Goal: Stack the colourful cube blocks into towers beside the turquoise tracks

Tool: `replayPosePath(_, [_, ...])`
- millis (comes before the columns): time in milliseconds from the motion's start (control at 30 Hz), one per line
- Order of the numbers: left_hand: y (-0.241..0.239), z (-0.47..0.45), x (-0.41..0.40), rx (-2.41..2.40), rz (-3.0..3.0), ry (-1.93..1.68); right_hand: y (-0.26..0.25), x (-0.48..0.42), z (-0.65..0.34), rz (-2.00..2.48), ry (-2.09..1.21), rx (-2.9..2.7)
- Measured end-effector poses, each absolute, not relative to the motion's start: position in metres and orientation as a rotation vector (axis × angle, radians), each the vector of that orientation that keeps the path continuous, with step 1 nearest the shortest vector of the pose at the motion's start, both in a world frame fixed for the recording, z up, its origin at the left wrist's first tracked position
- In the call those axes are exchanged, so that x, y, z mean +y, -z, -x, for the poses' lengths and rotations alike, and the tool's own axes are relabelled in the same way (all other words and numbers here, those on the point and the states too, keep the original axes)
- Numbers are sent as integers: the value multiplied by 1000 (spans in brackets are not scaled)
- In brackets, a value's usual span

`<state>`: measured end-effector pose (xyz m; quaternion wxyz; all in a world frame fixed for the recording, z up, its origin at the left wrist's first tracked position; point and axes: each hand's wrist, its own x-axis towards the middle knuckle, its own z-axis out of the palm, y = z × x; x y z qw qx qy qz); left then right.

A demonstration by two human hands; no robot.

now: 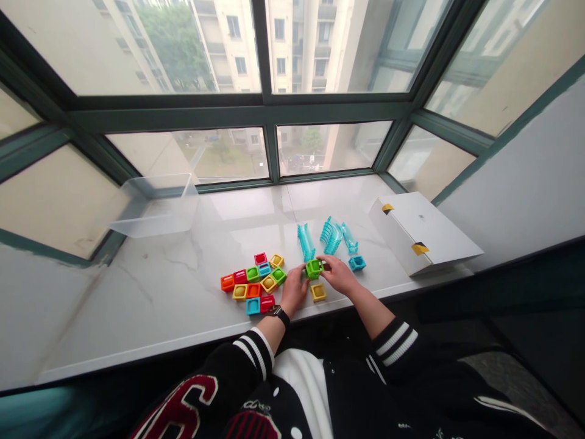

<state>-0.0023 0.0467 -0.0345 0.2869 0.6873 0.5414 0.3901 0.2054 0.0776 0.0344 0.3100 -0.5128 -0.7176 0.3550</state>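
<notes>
A green toy block is between my two hands, above the ledge's front part. My left hand has its fingers closed against the block's left side. On the opposite side, my right hand pinches the block with its fingertips. Just below them lies a yellow block. To the left, several red, orange, yellow, green and blue blocks form a cluster. Beyond my hands is a straight clear-blue track piece, with a curved track piece beside it. A blue block rests right of my right hand.
A clear plastic bin stands at the back left of the white marble ledge. At the right is a white box with yellow and black tabs. Green-framed windows border the back. Another small track piece lies near the curved one.
</notes>
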Motion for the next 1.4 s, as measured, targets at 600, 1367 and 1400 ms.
replayPosePath(600, [39, 2, 47, 1433, -1876, -1040, -29, 86, -204, 1357, -939, -1969])
replayPosePath(1367, [38, 1, 47, 1424, -1892, -1042, -32, 84, -205, 1375, -903, -1987])
replayPosePath(1400, [37, 1, 47, 1424, -1886, -1044, -32, 84, -205, 1376, -900, -1987])
